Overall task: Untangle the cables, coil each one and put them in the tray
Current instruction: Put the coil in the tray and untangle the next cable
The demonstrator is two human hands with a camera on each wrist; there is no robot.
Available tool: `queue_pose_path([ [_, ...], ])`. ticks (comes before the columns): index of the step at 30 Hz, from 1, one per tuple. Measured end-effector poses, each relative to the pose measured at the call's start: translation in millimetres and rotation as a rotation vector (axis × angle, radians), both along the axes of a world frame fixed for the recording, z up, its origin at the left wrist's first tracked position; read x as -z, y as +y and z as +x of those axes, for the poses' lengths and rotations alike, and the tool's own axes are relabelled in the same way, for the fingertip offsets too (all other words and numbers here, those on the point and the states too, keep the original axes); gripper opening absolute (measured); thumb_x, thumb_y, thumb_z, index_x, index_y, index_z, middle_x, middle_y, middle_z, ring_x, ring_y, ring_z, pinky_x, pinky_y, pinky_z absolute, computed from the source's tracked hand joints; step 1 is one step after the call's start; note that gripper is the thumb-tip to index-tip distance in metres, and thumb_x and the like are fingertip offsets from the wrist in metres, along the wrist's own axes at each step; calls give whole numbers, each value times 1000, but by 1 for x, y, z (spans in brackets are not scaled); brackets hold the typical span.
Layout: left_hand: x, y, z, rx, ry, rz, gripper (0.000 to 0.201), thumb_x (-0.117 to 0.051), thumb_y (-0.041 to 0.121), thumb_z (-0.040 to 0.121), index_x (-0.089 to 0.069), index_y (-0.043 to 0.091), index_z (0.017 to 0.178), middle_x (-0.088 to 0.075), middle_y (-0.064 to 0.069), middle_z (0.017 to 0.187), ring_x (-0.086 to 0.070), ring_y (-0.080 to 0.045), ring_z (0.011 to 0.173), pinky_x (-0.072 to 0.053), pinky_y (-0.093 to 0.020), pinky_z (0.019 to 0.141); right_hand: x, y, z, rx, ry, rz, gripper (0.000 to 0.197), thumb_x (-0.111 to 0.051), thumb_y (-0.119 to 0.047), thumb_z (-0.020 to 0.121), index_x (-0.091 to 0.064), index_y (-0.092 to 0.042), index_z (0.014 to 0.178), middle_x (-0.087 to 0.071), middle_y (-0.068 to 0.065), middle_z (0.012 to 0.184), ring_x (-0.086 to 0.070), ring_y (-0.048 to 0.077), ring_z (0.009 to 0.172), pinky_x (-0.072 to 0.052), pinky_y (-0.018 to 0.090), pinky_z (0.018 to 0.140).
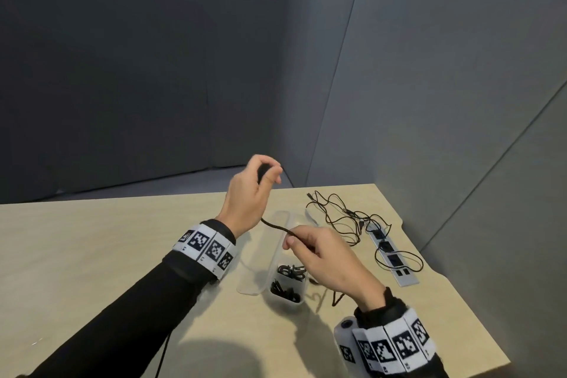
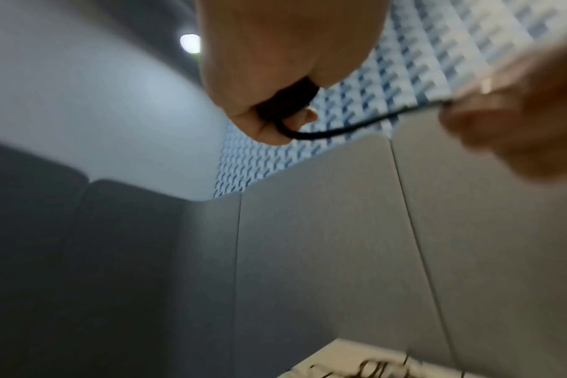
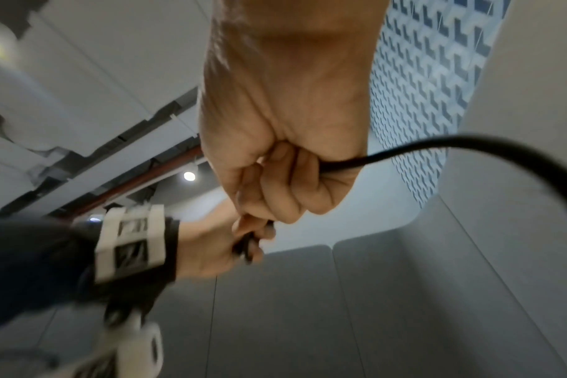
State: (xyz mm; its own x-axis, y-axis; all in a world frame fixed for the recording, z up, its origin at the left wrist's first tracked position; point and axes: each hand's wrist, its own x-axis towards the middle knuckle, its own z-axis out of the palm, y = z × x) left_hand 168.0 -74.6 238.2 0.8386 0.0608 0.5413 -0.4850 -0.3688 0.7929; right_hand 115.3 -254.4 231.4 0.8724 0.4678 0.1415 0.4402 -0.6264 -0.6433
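Pictured on a pale wooden bench [image 1: 122, 255] walled in by grey padded panels [image 1: 445, 86]: a clear plastic tray [image 1: 287, 293], taken here as the landmark; inside its near end, two small coils of black cable [image 1: 290, 281]; just left of the tray, touching it, a clear lid [image 1: 264, 255]; right of the tray and beyond it, a loose tangle of thin black cables [image 1: 346, 218] sprawled over a grey power strip [image 1: 391, 256] set in the bench; directly above the tray, blocking sight of its middle, both hands. Raised above the tray's far end, left hand [image 1: 251, 193] in a closed grip around a bunched black cable [image 1: 276, 226]; above the tray's right rim, right hand [image 1: 325, 258], fingers curled round the same cable. Between the two grips, a short taut stretch, long axis slanting from the left hand down toward the right; beyond the right hand, a slack tail down to the bench right of the tray; matte black, round, thicker than the tangled cables.
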Motion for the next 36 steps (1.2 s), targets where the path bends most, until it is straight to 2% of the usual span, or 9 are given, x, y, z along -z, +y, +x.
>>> queue_pose_path([
  [5, 12, 3, -10, 182, -17, 368, 57, -14, 60, 94, -59, 25, 93, -65, 10, 73, -60, -3, 70, -49, -29, 69, -35, -10, 11, 52, -325, -1, 27, -51, -48, 88, -67, -29, 77, -50, -16, 47, -43, 7, 45, -28, 21, 48],
  [9, 8, -5, -18, 312, 32, 394, 39, -50, 60, 85, -60, 25, 98, -66, 11, 79, -60, -4, 70, -47, -25, 66, -34, -13, 27, 83, -283, 212, 24, -53, -50, 85, -70, -36, 74, -59, -9, 54, -45, 10, 48, -38, 31, 50],
  [14, -1, -12, -25, 431, 235, -43, 10, -56, 14, 93, -64, 13, 100, -62, -2, 65, -61, -16, 58, -48, -28, 57, -26, -13, 35, 123, -65, 522, 19, -63, -19, 90, -72, -23, 73, -64, -14, 60, -49, 0, 55, -39, 17, 59],
  [18, -5, -14, -24, 335, 307, -487, 20, -47, 12, 96, -60, 2, 108, -73, -11, 85, -71, -32, 80, -58, -39, 70, -4, -16, 37, 218, -25, 512, 32, -55, -29, 94, -65, -12, 70, -34, -11, 49, -27, 7, 49, -25, 25, 50],
  [21, -9, -14, -21, 270, 292, -697, 23, -45, 17, 97, -59, 4, 109, -71, -14, 106, -70, -32, 92, -58, -40, 78, 8, -13, 30, 196, 10, 450, 28, -52, -25, 97, -70, -16, 78, -37, -11, 48, -30, 3, 46, -29, 21, 52],
  [25, -17, -12, -20, 281, 239, -818, 23, -41, 22, 99, -59, 8, 103, -71, -5, 83, -70, -27, 80, -58, -45, 75, 24, -9, 21, 115, 123, 334, 28, -52, -30, 96, -73, -18, 83, -24, -11, 42, -21, 5, 44, -23, 25, 49],
  [29, -14, -11, -18, 165, 262, -705, 18, -43, 27, 99, -58, 18, 97, -55, 2, 66, -39, -11, 49, -42, -28, 44, 16, -10, 14, 82, 141, 239, 27, -58, -33, 93, -74, -17, 77, -31, -10, 40, -24, 5, 43, -21, 20, 47],
  [31, -7, -6, -14, 97, 288, -509, 22, -40, 31, 100, -58, 19, 94, -56, 3, 66, -33, -9, 46, -28, -24, 44, 2, -19, 15, 123, 117, 229, 26, -65, -31, 88, -71, -13, 70, -41, -12, 42, -30, 3, 42, -25, 15, 48],
  [36, 16, -9, -19, 93, 243, 79, 51, -26, 37, 102, -65, 13, 79, -66, 0, 63, -45, -1, 46, -35, -22, 57, -38, -33, 20, 108, 0, 178, 27, -71, -32, 83, -67, -9, 69, -30, -7, 46, -22, 7, 46, -24, 15, 45],
])
